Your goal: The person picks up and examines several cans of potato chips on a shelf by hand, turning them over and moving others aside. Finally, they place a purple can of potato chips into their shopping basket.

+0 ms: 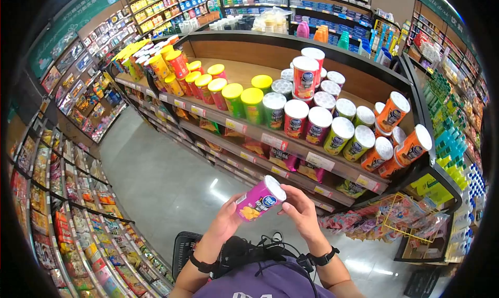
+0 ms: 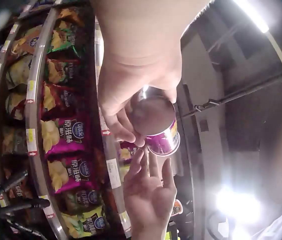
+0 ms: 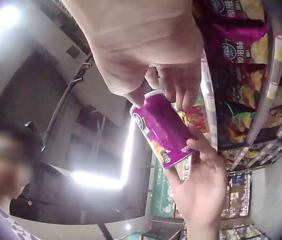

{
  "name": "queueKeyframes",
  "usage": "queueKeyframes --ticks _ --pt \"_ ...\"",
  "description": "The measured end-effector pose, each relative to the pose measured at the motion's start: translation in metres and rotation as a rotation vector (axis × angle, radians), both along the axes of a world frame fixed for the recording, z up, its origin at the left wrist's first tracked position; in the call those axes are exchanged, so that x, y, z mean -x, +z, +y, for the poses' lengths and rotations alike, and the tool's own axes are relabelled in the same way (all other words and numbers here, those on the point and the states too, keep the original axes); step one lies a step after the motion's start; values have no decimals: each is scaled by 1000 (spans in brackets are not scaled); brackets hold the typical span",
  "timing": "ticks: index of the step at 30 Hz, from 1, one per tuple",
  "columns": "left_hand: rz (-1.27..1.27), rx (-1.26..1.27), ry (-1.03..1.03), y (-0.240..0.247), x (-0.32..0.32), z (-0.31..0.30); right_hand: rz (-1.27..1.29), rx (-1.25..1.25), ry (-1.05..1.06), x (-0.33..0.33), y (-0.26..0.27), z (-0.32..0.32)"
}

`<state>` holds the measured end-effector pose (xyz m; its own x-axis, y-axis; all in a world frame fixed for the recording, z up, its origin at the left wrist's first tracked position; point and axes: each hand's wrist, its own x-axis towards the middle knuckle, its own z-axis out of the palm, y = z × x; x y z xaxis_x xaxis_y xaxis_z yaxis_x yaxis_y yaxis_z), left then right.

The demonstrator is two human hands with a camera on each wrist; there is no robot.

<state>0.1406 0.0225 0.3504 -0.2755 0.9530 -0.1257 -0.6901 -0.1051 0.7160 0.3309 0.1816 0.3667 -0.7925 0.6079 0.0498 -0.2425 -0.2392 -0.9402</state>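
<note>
A purple chip can (image 1: 260,198) with a white lid is held tilted in front of the body. The left hand (image 1: 227,221) grips its bottom end, thumb on one side and fingers on the other, as the right wrist view also shows at the can (image 3: 162,129). At the lid end is the right hand (image 1: 302,215), its thumb and fingers bent around the rim; in the right wrist view the thumb of this hand (image 3: 146,55) touches the rim. The left wrist view shows the can's bottom (image 2: 153,116) between the left hand (image 2: 138,80) and the right hand (image 2: 150,197).
Chip cans in several colours stand on a long shelf (image 1: 270,137) ahead, with bagged chips (image 2: 65,136) on tiers below. Snack racks (image 1: 78,209) line the left. A black basket (image 1: 183,248) is beside the body. Hanging packets (image 1: 364,222) are at the right.
</note>
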Motion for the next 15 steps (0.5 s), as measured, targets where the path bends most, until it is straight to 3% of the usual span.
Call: queueKeyframes --ticks 3,5,6,8,11,15 --pt "-13 -33 -18 11 2 3 46 78 9 8 3 0" --pt "152 42 147 16 1 5 54 188 67 15 1 1" --pt "153 39 148 27 -1 7 55 185 68 20 3 0" --pt "409 -46 192 50 -6 7 180 325 122 24 6 -3" --pt "569 -176 137 56 13 -5 231 436 106 32 17 1" --pt "547 -162 65 39 51 -12 279 532 119 32 22 8"
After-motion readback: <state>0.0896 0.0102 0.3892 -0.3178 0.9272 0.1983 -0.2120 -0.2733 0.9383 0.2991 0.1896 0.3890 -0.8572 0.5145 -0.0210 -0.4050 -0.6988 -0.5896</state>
